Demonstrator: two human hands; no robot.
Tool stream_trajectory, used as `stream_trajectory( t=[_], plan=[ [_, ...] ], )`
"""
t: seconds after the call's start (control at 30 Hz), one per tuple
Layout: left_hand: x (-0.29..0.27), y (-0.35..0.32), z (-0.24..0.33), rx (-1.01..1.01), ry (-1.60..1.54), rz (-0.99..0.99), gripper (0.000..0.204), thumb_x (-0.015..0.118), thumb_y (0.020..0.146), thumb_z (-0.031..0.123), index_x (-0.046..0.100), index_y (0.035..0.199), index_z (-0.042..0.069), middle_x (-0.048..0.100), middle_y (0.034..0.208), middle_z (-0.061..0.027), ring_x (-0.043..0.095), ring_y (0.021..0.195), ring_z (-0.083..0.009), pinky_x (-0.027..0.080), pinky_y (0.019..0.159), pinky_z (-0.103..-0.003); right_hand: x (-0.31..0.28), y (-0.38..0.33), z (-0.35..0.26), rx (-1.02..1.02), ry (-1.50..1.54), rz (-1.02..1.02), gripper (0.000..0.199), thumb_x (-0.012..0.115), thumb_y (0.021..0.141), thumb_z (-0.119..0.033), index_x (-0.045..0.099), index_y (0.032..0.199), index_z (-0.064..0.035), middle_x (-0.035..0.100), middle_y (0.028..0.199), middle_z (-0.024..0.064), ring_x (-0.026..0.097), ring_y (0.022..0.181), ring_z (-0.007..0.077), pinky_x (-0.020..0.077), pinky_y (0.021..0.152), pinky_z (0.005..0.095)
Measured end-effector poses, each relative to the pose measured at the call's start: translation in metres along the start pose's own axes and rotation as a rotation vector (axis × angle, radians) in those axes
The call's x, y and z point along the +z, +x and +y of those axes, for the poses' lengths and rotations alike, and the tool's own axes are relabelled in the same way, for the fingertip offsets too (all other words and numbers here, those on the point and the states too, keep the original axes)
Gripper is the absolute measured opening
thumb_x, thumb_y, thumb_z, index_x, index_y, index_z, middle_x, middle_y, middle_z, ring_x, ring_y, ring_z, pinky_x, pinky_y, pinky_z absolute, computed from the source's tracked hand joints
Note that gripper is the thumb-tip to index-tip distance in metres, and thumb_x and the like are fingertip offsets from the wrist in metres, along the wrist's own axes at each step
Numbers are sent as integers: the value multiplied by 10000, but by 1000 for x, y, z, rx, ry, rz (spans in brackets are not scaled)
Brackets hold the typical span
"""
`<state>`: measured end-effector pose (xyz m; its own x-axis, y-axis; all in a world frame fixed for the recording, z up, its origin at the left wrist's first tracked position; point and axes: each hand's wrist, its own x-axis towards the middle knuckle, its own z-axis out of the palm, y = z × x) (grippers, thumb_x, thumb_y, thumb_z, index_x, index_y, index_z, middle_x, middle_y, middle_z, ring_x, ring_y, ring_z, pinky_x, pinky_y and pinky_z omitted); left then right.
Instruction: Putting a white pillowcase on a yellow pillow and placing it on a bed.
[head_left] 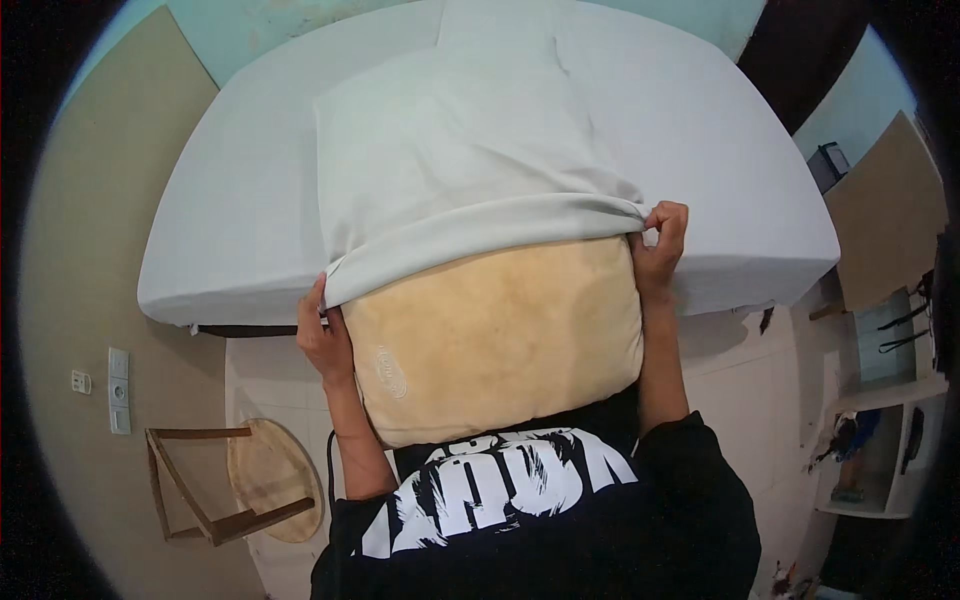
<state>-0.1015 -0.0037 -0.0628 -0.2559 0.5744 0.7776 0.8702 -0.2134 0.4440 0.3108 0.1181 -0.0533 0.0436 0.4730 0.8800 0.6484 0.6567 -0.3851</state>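
Observation:
A yellowish pillow rests against the front of my shirt, its far end inside a pale grey-white pillowcase. The case's open hem is folded back in a band across the pillow. My left hand pinches the hem at its left corner, beside the pillow's edge. At the right corner, my right hand grips the same hem between thumb and fingers. Beyond my hands, the rest of the pillowcase lies flat over the bed. The part of the pillow inside the case is hidden.
A bed with a white fitted sheet fills the far side. On the tiled floor at left lies a tipped wooden stool. Wall sockets are above it. White shelving with assorted items stands at right.

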Motion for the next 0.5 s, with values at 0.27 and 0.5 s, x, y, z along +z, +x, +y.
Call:
stream_trajectory(
  t=[0.27,0.5],
  plan=[
    [2,11,4,119,-56,-70,363,458,875,-78,587,1198,26,643,1099,-107,622,900,-264,499,739,-322,-7,15,5,220,190,-254,286,602,745,56,537,1016,-6,551,964,84,546,911,198,451,820,296],
    [-12,2,5,-40,-134,-208,450,453,832,-107,567,1240,45,618,1141,-118,616,959,-257,481,730,-287,-31,6,18,381,303,-469,299,575,781,23,560,1078,-9,563,1031,74,545,995,182,428,924,320]
  ],
)
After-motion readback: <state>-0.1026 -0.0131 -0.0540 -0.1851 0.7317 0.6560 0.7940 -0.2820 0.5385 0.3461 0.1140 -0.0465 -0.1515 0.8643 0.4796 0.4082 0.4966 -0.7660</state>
